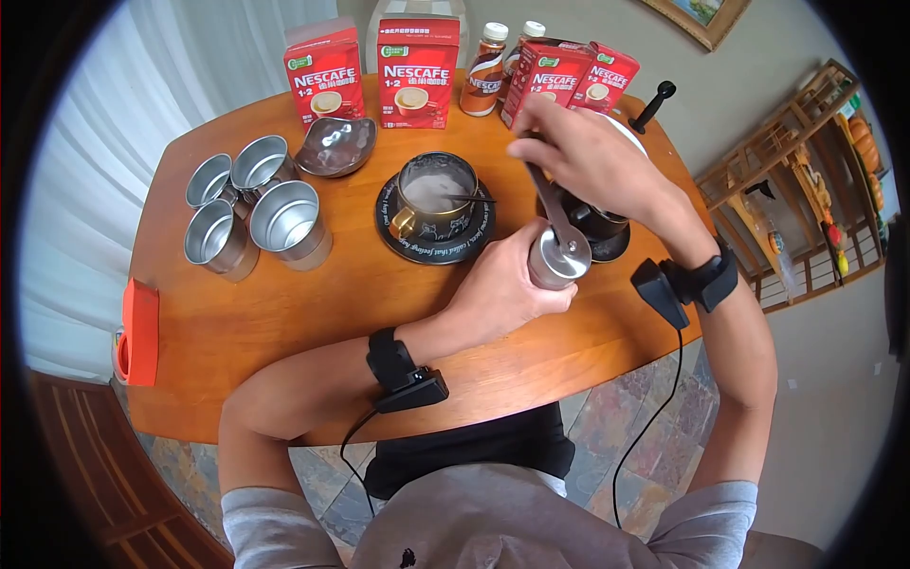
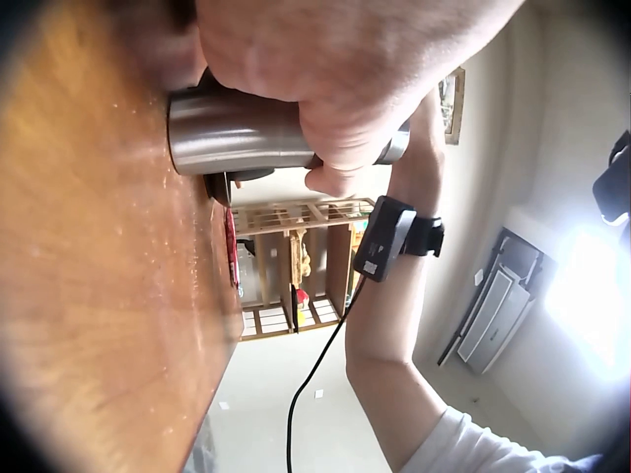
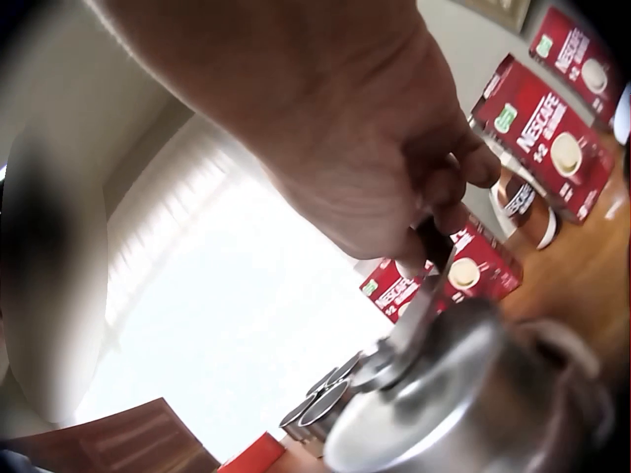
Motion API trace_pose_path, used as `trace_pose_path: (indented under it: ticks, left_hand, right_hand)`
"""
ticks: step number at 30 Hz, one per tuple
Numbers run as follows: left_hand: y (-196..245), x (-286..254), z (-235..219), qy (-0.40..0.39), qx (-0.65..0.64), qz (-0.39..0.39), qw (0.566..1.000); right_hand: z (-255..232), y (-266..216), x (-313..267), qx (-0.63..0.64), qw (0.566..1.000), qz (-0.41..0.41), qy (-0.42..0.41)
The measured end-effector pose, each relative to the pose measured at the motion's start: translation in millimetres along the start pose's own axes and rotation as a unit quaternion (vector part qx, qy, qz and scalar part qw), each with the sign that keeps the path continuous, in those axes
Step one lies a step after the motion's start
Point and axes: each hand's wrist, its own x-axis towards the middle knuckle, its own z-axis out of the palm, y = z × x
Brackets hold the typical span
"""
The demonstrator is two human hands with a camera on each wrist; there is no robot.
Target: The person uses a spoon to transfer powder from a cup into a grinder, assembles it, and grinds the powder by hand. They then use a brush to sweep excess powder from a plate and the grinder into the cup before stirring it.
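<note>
A cylindrical metal hand coffee grinder (image 1: 557,263) stands on the wooden table, and my left hand (image 1: 495,289) grips its body. In the left wrist view the grinder's lower part (image 2: 232,138) shows below the fingers, its base at the tabletop. My right hand (image 1: 607,156) holds the far end of the crank handle (image 1: 561,220), its fingers curled round the knob, which they mostly hide. The right wrist view shows the crank arm (image 3: 414,330) running from those fingers to the grinder's lid. Left of the grinder, a black cup (image 1: 437,213) with pale contents and a spoon sits on a black saucer (image 1: 393,239).
Behind the grinder is a second dark cup (image 1: 597,226), partly hidden by the right arm. Several metal cups (image 1: 292,228) and a dark bowl (image 1: 336,147) stand at left. Red Nescafe boxes (image 1: 417,76) and bottles (image 1: 484,71) line the back. An orange-red object (image 1: 142,332) sits at the left edge.
</note>
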Motion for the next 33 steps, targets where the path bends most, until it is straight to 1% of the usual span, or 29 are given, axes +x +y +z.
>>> trace_pose_path:
  ticks: [3,6,9,12,15,18,21,27,30,31,33]
  left_hand:
    - [-1,1,1,-0.014,0.008,0.002,1.0]
    - [5,-2,6,-0.028,0.011,-0.003,1.0]
    - [2,-3,10,-0.032,0.003,0.004,0.999]
    - [1,-2,10,-0.035,-0.004,0.004,0.999]
    - [1,-3,10,-0.034,-0.003,0.003,0.999]
    - [3,-3,10,-0.033,0.002,0.005,0.999]
    - [3,-3,10,-0.033,0.01,0.007,0.999]
    - [-1,-1,9,-0.03,-0.002,0.004,1.0]
    - [2,0,9,-0.023,-0.006,-0.001,1.0]
    - [3,-1,9,-0.018,-0.007,-0.004,1.0]
    - [2,-2,10,-0.017,0.002,-0.004,1.0]
  right_hand:
    - [-14,8,-17,0.04,0.993,0.108,-0.03]
    - [-21,7,-30,0.028,0.994,0.105,-0.024]
    - [-21,0,-35,0.014,0.991,0.129,-0.024]
    - [-18,4,-33,-0.003,0.992,0.125,-0.028]
    - [-18,2,-31,-0.004,0.99,0.138,-0.041]
    - [-20,4,-34,0.008,0.991,0.127,-0.03]
    - [-24,1,-35,0.011,0.989,0.142,-0.035]
    - [-17,3,-29,-0.006,0.991,0.129,-0.033]
    - [-9,2,-27,-0.005,0.995,0.1,-0.015]
    - [-7,5,-25,-0.012,0.994,0.108,-0.031]
    - [-9,6,-26,-0.02,0.995,0.099,-0.021]
